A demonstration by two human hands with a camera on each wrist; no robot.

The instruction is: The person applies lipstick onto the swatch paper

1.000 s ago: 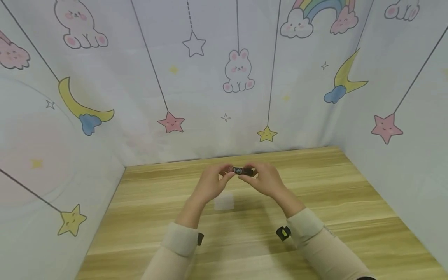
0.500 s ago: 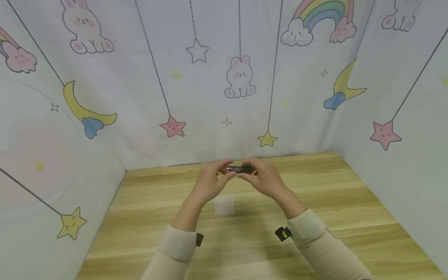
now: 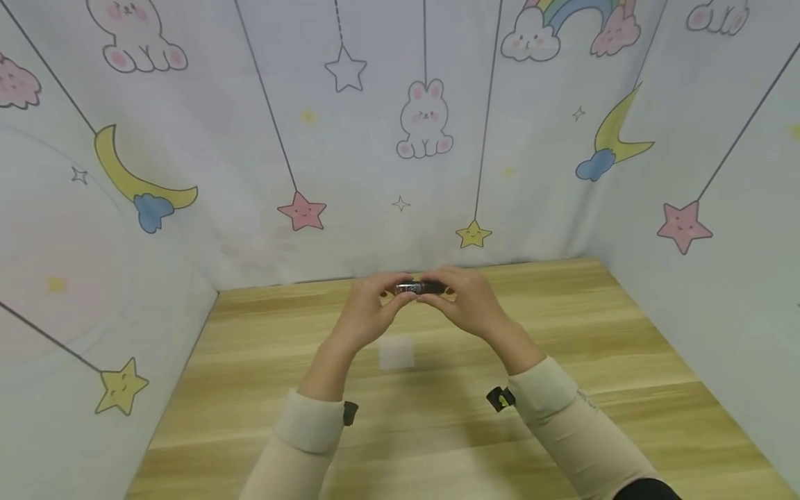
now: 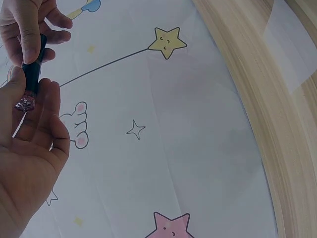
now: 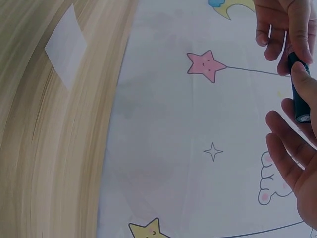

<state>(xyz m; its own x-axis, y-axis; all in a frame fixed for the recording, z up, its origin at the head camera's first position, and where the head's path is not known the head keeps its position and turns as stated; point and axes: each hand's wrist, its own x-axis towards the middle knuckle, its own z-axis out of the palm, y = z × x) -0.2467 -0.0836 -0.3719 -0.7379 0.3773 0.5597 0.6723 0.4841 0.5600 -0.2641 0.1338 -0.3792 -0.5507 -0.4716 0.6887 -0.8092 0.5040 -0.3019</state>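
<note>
Behind the wood-grain tabletop [image 3: 250, 389] we see a pale fabric backdrop printed with cartoons [image 3: 356, 153]. Above the tabletop, a small, shiny, dark cylindrical tube [image 3: 410, 287] lies roughly crosswise, its long axis running from hand to hand. Our left hand [image 3: 367, 312] pinches its clear reddish end; our right hand [image 3: 471, 298] pinches the dark end, thumb and fingers closed in. Neither hand is nearer.
</note>
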